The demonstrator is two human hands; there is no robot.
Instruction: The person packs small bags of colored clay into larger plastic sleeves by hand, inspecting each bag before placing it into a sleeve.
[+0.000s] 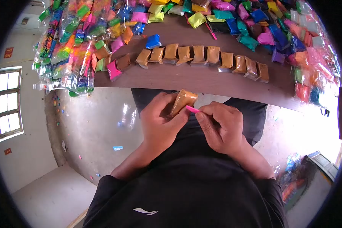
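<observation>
My left hand is closed around a small brown wrapped packet, its upper end showing above the fingers. Between thumb and forefinger, my right hand pinches a thin pink plastic stick. The stick's flat end reaches to the left thumb, at the packet's lower right side. Both hands are over my lap, just in front of the table edge. Beyond them a curved row of similar brown packets lies on the brown table.
Loose packets in many colours are heaped along the back. Clear bags of coloured packets pile up at the left, and more bags at the right. A blue packet lies behind the row. Scraps, including a blue wrapper, lie on the floor.
</observation>
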